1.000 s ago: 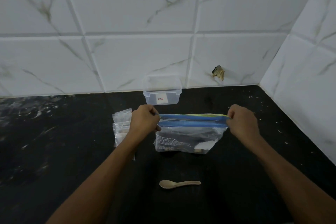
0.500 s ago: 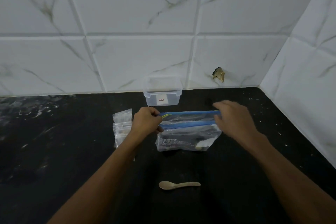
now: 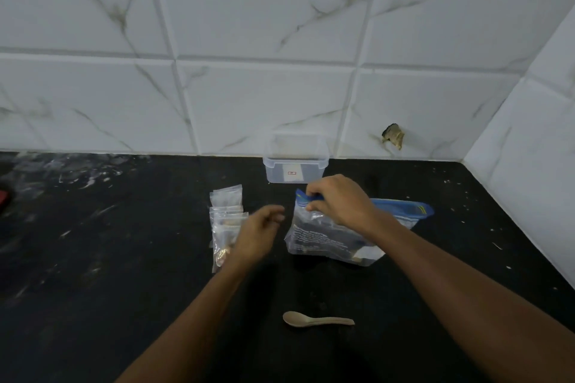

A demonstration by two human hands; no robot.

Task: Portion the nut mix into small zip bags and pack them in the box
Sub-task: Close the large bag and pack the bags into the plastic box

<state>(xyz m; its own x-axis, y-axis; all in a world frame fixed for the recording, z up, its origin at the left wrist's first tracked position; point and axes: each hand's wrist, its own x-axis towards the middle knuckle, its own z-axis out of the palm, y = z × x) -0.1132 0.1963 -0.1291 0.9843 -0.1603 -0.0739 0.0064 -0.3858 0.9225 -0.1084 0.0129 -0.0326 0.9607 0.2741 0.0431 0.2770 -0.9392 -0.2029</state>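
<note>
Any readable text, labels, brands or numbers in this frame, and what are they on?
Nothing can be read.
Clear box: white sticker with a small red mark, too small to read.
Large zip bag: block of white print on its front, too blurred to read.
Small zip bags and spoon: no text visible.

Dim, bluish lighting. Black countertop [image 3: 93, 258] nearly swallows detail; tiled wall [image 3: 249, 96] above it is brightest. Left hand [image 3: 258, 233] motion-blurred. Grout lines bow near the edges.
</note>
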